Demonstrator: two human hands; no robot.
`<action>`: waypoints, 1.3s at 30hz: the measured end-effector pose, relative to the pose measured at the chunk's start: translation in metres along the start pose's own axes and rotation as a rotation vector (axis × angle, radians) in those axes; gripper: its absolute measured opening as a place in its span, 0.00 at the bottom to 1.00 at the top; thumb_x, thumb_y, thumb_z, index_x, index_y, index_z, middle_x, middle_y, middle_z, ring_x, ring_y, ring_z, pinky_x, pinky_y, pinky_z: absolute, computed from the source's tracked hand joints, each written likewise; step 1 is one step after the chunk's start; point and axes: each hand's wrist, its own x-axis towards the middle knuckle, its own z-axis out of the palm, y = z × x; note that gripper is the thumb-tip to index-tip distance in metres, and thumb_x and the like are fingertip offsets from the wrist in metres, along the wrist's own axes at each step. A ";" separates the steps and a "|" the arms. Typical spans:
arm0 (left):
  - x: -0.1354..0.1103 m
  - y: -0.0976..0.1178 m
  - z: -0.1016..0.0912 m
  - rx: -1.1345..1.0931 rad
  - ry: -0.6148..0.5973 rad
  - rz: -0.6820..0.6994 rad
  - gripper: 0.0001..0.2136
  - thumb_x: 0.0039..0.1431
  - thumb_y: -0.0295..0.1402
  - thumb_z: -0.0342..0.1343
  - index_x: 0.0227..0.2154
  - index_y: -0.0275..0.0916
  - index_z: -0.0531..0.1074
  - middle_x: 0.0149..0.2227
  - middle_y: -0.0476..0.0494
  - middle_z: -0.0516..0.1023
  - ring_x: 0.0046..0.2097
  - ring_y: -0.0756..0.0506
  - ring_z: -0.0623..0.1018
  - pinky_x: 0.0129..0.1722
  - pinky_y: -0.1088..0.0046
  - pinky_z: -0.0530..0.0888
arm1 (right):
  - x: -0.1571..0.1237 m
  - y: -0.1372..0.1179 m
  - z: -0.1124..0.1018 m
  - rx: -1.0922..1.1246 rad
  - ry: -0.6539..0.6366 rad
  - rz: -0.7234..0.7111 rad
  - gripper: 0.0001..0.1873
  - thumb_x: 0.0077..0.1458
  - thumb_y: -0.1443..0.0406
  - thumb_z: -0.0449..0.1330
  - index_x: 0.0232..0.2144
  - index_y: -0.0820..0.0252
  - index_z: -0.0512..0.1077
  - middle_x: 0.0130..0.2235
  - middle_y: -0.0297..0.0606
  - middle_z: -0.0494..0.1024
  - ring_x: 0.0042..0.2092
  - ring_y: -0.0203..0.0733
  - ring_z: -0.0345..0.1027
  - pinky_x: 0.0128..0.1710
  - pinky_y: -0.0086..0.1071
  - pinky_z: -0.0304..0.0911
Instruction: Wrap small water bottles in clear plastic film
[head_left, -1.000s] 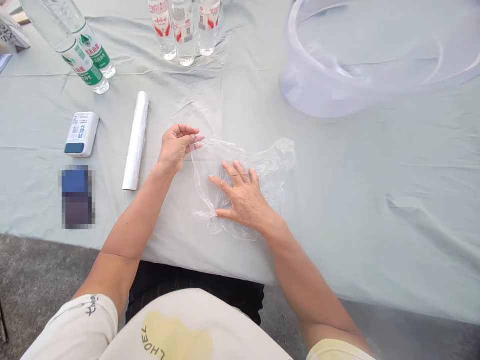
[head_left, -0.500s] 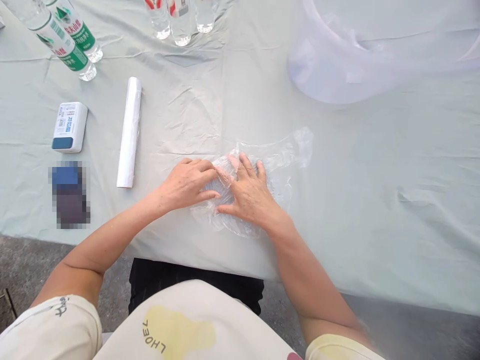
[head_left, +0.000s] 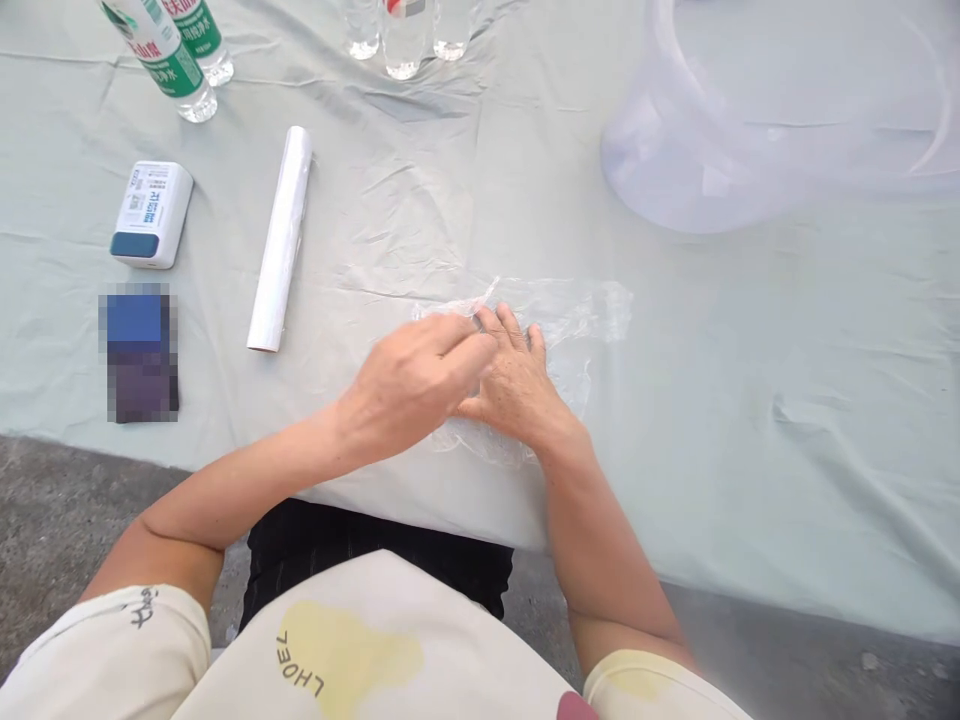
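Note:
A crumpled clear plastic bag (head_left: 589, 312) lies on the pale green tablecloth (head_left: 750, 400) near the front edge. My right hand (head_left: 521, 385) rests flat on the bag with its fingers stretched out and pointing away from me. My left hand (head_left: 416, 380) reaches across from the left with its fingers extended. It lies over the bag's left part and overlaps the thumb side of my right hand. Neither hand grips anything that I can see. The part of the bag under both hands is hidden.
A white roll of film (head_left: 281, 240) lies left of the hands. Further left are a white box with a blue end (head_left: 152, 213) and a blurred blue and purple item (head_left: 139, 350). Water bottles (head_left: 176, 50) stand at the back, and a large translucent basin (head_left: 720, 170) sits at the back right.
My left hand let go of the bag's raised upper edge, came down onto the bag and slid right until it overlaps my right hand. The bag now lies flatter.

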 end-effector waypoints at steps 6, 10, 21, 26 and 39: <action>0.011 -0.019 0.031 0.211 -0.425 -0.016 0.12 0.57 0.20 0.53 0.44 0.34 0.73 0.46 0.35 0.78 0.43 0.41 0.76 0.34 0.68 0.69 | -0.001 -0.002 -0.002 -0.024 -0.032 0.030 0.58 0.51 0.44 0.66 0.73 0.58 0.44 0.74 0.51 0.44 0.75 0.65 0.30 0.68 0.67 0.34; 0.009 -0.047 0.013 0.208 -0.500 0.028 0.30 0.55 0.37 0.65 0.60 0.38 0.66 0.65 0.32 0.66 0.64 0.33 0.68 0.57 0.56 0.66 | -0.002 -0.001 -0.004 -0.036 -0.031 0.004 0.60 0.51 0.43 0.66 0.74 0.57 0.42 0.74 0.51 0.42 0.75 0.66 0.31 0.68 0.69 0.34; -0.010 -0.077 0.008 0.132 -0.554 -0.069 0.57 0.42 0.58 0.69 0.71 0.42 0.51 0.75 0.28 0.37 0.75 0.30 0.43 0.70 0.44 0.37 | -0.004 0.027 -0.018 0.001 -0.022 -0.061 0.48 0.56 0.42 0.60 0.71 0.56 0.52 0.73 0.47 0.51 0.73 0.57 0.45 0.71 0.59 0.41; -0.012 -0.082 0.013 0.112 -0.472 -0.130 0.60 0.28 0.59 0.73 0.69 0.48 0.58 0.75 0.28 0.38 0.74 0.24 0.38 0.69 0.39 0.40 | 0.016 0.069 -0.049 -0.039 0.117 0.217 0.32 0.63 0.49 0.53 0.61 0.63 0.68 0.65 0.54 0.68 0.64 0.61 0.64 0.60 0.58 0.62; -0.020 -0.091 0.028 0.007 -0.355 -0.083 0.60 0.30 0.65 0.69 0.69 0.48 0.58 0.75 0.29 0.41 0.74 0.23 0.41 0.69 0.36 0.39 | 0.346 0.010 -0.116 0.448 0.500 0.292 0.31 0.58 0.54 0.60 0.59 0.63 0.64 0.56 0.51 0.72 0.59 0.55 0.68 0.54 0.50 0.66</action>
